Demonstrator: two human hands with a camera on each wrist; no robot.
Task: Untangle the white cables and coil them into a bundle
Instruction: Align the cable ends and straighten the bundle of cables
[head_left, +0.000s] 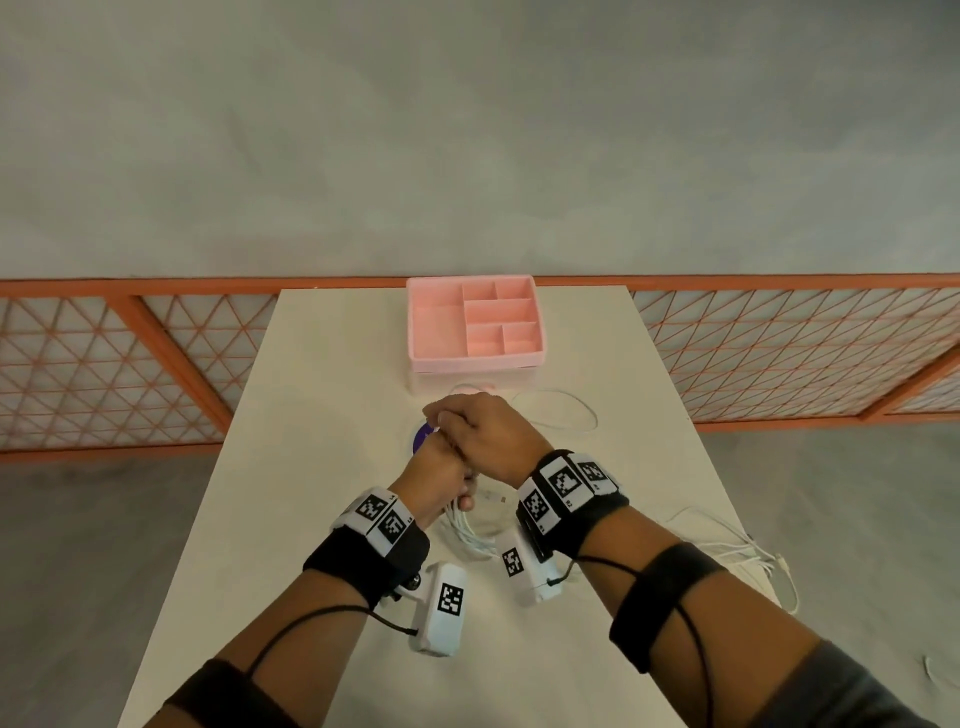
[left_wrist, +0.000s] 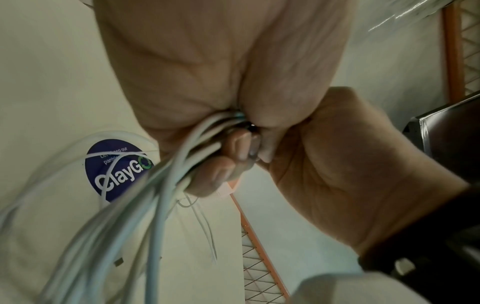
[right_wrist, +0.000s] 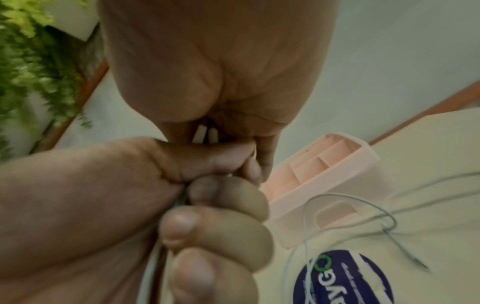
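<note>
Over the middle of the white table (head_left: 322, 364) both hands meet fist to fist. My left hand (head_left: 448, 467) grips a coil of white cables (head_left: 467, 532), whose loops hang below it toward the table. My right hand (head_left: 457, 421) sits just above and beyond it, fingers curled round the same strands. In the left wrist view the cable bundle (left_wrist: 155, 195) fans out from the closed left hand (left_wrist: 228, 127). In the right wrist view two cable strands (right_wrist: 205, 133) show inside the right hand (right_wrist: 233, 148), above the left hand's fingers (right_wrist: 215, 230).
A pink compartment organiser (head_left: 475, 322) stands at the table's far edge. One loose white cable loop (head_left: 566, 410) lies right of the hands, another cable (head_left: 743, 545) near the right edge. A purple round sticker (head_left: 422, 434) is on the table under the hands. Orange lattice railing (head_left: 779, 353) runs behind.
</note>
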